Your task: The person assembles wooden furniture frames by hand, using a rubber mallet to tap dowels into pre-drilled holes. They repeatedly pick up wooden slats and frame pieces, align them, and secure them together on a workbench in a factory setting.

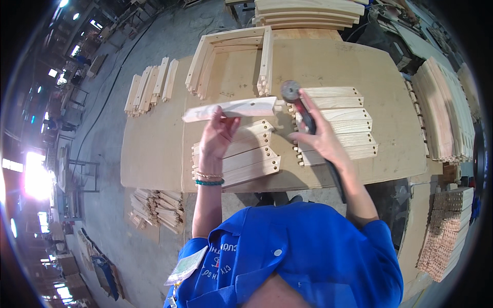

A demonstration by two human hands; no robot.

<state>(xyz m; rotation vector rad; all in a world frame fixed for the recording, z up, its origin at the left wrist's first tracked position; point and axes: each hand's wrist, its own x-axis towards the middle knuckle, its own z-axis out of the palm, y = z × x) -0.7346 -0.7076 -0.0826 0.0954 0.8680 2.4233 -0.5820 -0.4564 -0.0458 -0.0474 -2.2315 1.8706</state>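
1. Our landmark is the pale wooden three-sided frame [237,37], which lies on the brown cardboard-covered desk [149,159] with its open side toward us.
2. Our left hand [214,141] is clamped on a pale, flat wooden slat [241,109], thumb and fingers pinching its lower edge. We hold this slat above the desk, on the near side of the frame, with its pegged end pointing right.
3. Our right hand [326,138] is closed loosely around a long black-handled tool [307,119] with a round grey head, its fingers fairly straight. The head is just beside the slat's pegged end, to the near right of the frame; we cannot tell whether the two touch.
4. Nearer to us than the frame, a fanned row of pale wooden boards with dark round dots [239,151] lies under our left hand.
5. To the near right of the frame, we have a second row of pegged pale boards [349,126], partly behind our right hand.
6. Left of the frame sits a group of short, narrow pale wooden bars [150,86].
7. Beyond the frame, we see a stack of long pale wooden planks [310,13].
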